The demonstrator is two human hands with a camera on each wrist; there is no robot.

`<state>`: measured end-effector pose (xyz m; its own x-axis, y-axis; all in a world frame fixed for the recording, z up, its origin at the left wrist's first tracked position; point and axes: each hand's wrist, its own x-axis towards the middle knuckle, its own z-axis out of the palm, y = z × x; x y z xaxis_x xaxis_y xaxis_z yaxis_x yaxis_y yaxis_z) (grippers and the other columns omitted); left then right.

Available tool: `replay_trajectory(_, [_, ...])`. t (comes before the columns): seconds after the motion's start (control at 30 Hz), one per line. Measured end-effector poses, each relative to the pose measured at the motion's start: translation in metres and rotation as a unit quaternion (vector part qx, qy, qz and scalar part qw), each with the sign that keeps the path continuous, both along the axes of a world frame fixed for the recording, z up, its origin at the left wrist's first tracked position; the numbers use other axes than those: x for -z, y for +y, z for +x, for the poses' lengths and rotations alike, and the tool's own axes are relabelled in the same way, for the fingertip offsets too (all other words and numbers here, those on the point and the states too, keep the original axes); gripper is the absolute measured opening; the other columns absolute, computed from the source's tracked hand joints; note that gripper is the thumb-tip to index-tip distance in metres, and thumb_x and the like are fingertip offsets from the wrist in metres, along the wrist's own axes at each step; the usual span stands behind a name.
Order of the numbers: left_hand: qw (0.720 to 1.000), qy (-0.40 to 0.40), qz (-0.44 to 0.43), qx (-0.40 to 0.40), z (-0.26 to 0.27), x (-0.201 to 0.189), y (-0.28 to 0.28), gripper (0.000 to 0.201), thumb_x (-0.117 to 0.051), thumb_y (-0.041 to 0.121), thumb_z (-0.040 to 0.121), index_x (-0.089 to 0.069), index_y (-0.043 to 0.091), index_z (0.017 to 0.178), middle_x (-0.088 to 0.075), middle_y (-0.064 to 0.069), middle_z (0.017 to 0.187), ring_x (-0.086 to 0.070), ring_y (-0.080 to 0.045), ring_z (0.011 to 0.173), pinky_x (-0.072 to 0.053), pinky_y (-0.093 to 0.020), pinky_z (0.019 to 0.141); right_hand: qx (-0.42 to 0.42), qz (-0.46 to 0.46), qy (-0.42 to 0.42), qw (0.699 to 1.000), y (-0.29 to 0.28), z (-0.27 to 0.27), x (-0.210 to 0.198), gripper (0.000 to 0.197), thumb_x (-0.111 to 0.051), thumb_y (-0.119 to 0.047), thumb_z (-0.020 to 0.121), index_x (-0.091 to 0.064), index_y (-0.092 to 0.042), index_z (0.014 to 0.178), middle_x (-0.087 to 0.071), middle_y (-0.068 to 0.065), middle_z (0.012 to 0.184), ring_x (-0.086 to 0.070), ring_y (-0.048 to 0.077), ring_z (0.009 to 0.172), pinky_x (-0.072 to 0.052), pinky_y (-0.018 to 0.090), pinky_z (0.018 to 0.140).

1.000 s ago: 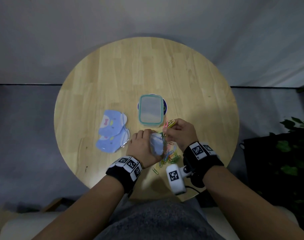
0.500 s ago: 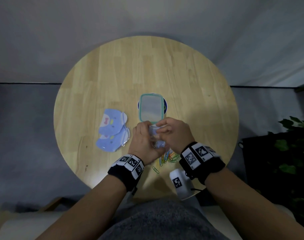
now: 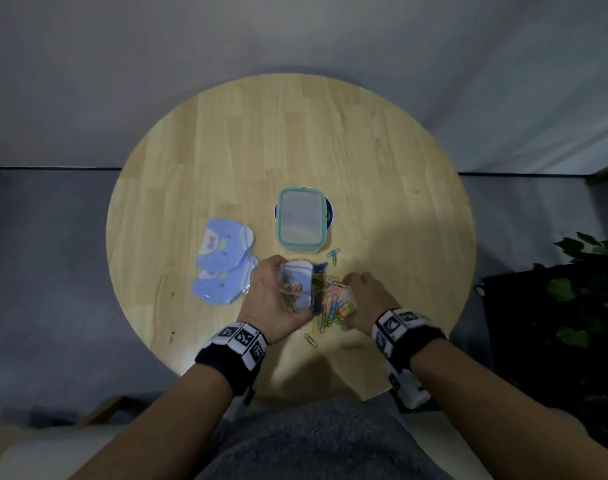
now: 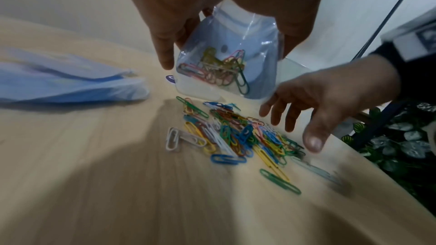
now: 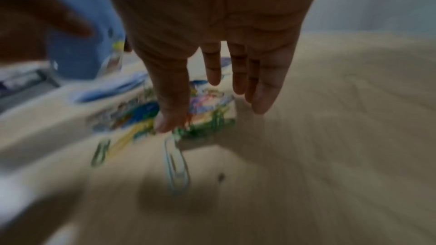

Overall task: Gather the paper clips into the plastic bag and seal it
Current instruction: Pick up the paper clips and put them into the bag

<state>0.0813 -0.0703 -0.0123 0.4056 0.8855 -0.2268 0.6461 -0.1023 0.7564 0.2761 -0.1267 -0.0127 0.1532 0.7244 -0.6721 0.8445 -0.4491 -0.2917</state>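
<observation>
Wristbands with printed markers sit nearest me on both forearms. Just beyond them, my left hand grips the plastic bag, fingers curled round its upper part, mouth hidden by the palm. A first batch of clips lies in its bottom corner. My right hand is spread wide over the surface, fingers straight, holding nothing; the right-wrist view is too blurred to show whether a fingertip touches a clip.

Governing relation: the loose paper clips lie in a heap directly between the two hands, below the bag in the left-wrist view and just inboard of the right fingertips. The heap has no single long axis; the clips point every way and overlap. The right hand is the nearer, and I judge it the one to pinch the next lot and carry it leftward to the bag.

Strays lie apart from the heap: a green clip near the table edge, and a blue pair farther out.

Beyond, a teal-rimmed lidded container stands near the far strays. Spare blue printed bags lie to the left. Neither obstructs.
</observation>
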Motion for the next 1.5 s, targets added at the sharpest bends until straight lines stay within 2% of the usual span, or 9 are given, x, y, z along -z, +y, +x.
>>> replay_trajectory(0.33, [0.999,0.025,0.029,0.028,0.000,0.000,0.002,0.076,-0.071,0.041,0.047,-0.043,0.013,0.112,-0.048,-0.003,0.101,-0.049,-0.019,0.094,-0.047,-0.032,0.081,-0.069,0.083,-0.045,0.993,-0.004,-0.013,0.022,0.025,-0.050,-0.005,0.086,-0.059,-0.006,0.109,-0.059,0.016,0.111,-0.058,0.035,0.102,-0.047,0.036,0.085])
replay_trajectory(0.47, [0.998,0.030,0.052,0.032,0.003,-0.003,0.002,0.051,-0.066,0.036,0.050,-0.047,0.014,0.091,-0.054,-0.003,0.082,-0.052,-0.021,0.076,-0.047,-0.033,0.067,0.016,0.105,0.001,0.994,-0.003,-0.006,0.021,0.016,-0.053,-0.012,0.085,-0.065,-0.005,0.092,-0.067,0.019,0.096,-0.062,0.035,0.090,-0.045,0.031,0.073])
replay_trajectory(0.57, [0.996,0.065,0.045,0.052,0.002,0.007,0.001,0.070,-0.070,0.038,0.051,-0.048,0.008,0.110,-0.057,-0.008,0.097,-0.054,-0.026,0.091,-0.048,-0.037,0.079,0.136,0.137,0.032,0.981,0.000,0.000,0.014,0.010,-0.063,-0.013,0.078,-0.068,-0.005,0.076,-0.071,0.015,0.079,-0.065,0.030,0.078,-0.049,0.030,0.069])
replay_trajectory(0.7, [0.992,0.105,0.044,0.057,0.008,0.009,-0.001,0.080,-0.069,0.050,0.051,-0.043,0.012,0.117,-0.054,-0.007,0.105,-0.051,-0.029,0.100,-0.045,-0.036,0.082,0.350,0.181,0.224,0.892,0.018,-0.007,-0.020,0.022,-0.072,0.000,0.071,-0.065,-0.017,0.058,-0.063,-0.002,0.051,-0.059,0.017,0.052,-0.057,0.033,0.061])
replay_trajectory(0.8, [0.993,0.095,0.052,0.055,0.020,0.005,-0.003,0.084,-0.057,0.057,0.054,-0.041,0.009,0.121,-0.051,-0.010,0.107,-0.049,-0.033,0.100,-0.045,-0.040,0.083,0.436,0.207,0.314,0.818,0.038,-0.022,-0.042,0.019,-0.072,0.004,0.072,-0.064,-0.011,0.064,-0.064,0.001,0.054,-0.058,0.014,0.048,-0.056,0.027,0.054])
replay_trajectory(0.97, [0.995,0.073,0.060,0.040,0.031,-0.010,0.005,0.088,-0.073,0.046,0.054,-0.039,0.003,0.123,-0.046,-0.013,0.113,-0.041,-0.030,0.104,-0.037,-0.036,0.085,0.232,0.257,0.175,0.922,0.045,-0.042,-0.055,0.008,-0.076,-0.017,0.071,-0.073,-0.013,0.077,-0.070,0.001,0.075,-0.059,0.012,0.066,-0.051,0.024,0.070])
replay_trajectory(1.17, [0.993,0.084,0.074,0.038,0.014,0.001,0.008,0.086,-0.061,0.055,0.052,-0.042,0.003,0.118,-0.047,-0.016,0.105,-0.043,-0.032,0.097,-0.039,-0.037,0.078,0.332,0.221,0.048,0.916,0.048,0.014,-0.014,0.025,-0.067,-0.021,0.081,-0.062,-0.015,0.105,-0.061,0.012,0.109,-0.059,0.024,0.090,-0.050,0.036,0.089])
replay_trajectory(1.33, [0.993,0.107,0.053,0.022,-0.001,0.002,0.005,0.085,-0.071,0.043,0.048,-0.041,0.008,0.120,-0.047,-0.013,0.107,-0.043,-0.032,0.099,-0.040,-0.037,0.079,0.154,0.032,-0.001,0.988,0.039,0.013,0.021,0.089,-0.081,-0.044,0.063,-0.038,-0.012,0.134,-0.035,0.013,0.136,-0.039,0.033,0.125,-0.041,0.041,0.104])
replay_trajectory(1.5, [0.990,0.131,0.041,0.027,-0.005,0.006,0.005,0.088,-0.074,0.041,0.048,-0.039,0.009,0.123,-0.047,-0.014,0.109,-0.043,-0.034,0.102,-0.042,-0.040,0.080,0.030,0.050,-0.036,0.998,0.030,-0.027,0.028,0.073,-0.080,-0.026,0.067,-0.043,-0.006,0.126,-0.041,0.014,0.128,-0.043,0.033,0.119,-0.043,0.039,0.099])
